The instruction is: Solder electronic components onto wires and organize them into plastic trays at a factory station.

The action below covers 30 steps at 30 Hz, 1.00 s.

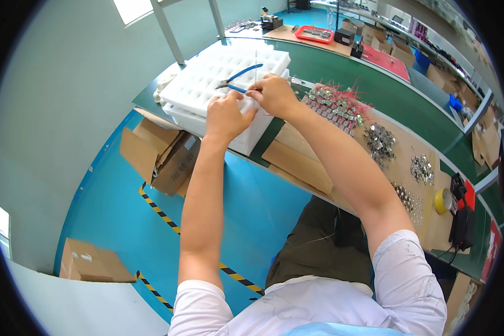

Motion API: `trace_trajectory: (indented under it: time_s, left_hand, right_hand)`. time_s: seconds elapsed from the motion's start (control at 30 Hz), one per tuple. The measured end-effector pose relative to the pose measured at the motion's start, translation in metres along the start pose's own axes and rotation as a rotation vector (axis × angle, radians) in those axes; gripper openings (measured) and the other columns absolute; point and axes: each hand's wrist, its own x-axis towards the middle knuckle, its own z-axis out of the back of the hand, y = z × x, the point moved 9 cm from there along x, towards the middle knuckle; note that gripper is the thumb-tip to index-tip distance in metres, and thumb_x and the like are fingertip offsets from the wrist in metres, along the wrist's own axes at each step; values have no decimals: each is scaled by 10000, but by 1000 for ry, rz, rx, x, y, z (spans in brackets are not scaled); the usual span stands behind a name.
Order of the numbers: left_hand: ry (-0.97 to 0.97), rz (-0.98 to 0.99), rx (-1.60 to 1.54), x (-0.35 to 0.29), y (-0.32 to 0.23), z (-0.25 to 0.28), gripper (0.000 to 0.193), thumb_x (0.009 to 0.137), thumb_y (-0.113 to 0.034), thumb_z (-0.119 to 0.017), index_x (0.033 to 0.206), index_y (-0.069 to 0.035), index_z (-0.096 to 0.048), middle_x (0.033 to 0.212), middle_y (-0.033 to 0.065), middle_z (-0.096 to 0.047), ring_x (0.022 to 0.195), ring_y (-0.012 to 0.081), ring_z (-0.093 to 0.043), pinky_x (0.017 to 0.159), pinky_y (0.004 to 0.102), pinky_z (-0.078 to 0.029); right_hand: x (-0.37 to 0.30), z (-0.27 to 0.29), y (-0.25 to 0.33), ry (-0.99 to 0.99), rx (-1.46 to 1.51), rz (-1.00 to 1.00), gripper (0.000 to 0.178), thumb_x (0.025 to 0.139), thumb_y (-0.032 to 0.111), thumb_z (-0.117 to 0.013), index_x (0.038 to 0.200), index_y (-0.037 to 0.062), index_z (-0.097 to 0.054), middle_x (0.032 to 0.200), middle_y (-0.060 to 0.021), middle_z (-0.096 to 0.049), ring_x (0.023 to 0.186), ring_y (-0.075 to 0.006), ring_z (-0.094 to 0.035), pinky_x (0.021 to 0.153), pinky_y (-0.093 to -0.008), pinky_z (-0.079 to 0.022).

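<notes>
My right hand [274,94] grips blue-handled cutting pliers [238,78] over a stack of white foam trays [207,73] with many small cells. The pliers' jaws point left, above the tray. My left hand [225,115] is right beside it, fingers pinched on something small that I cannot make out, touching the right hand's fingers. Both hands hover at the near right corner of the tray stack.
Right of the trays lie a heap of small parts with red wire leads [339,103], piles of small metal pieces [381,143] on brown cardboard [297,159], and a yellow tape roll [443,200]. An open cardboard box [159,154] stands on the blue floor below.
</notes>
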Motion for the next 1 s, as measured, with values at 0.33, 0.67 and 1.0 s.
trace_trajectory:
  time_s: [0.33, 0.67, 1.0]
  left_hand:
    - [-563, -181, 47, -46, -29, 67, 319, 856, -139, -780, 1090, 47, -670, 1120, 221, -707, 1016, 417, -675, 905, 457, -546]
    - [201, 283, -1246, -188, -173, -68, 454, 1146, -283, -443, 1330, 83, -638, 1174, 173, -722, 1079, 222, -684, 973, 338, -527]
    - [349, 374, -1365, -171, -220, -97, 532, 1171, -367, -347, 1028, 40, -657, 741, 105, -659, 675, 159, -629, 645, 281, -495]
  right_hand:
    - [-80, 68, -18, -342, 549, -601, 290, 953, 270, -728, 997, -7, -798, 768, -110, -746, 665, -186, -671, 642, -341, -516]
    - [-292, 75, 45, -161, 669, -598, 302, 1054, 204, -600, 879, -22, -700, 716, -118, -661, 646, -186, -613, 595, -331, -491]
    - [-342, 107, 47, 120, 497, -589, 339, 1008, 198, -608, 752, -20, -649, 741, -235, -682, 704, -443, -678, 654, -506, -549]
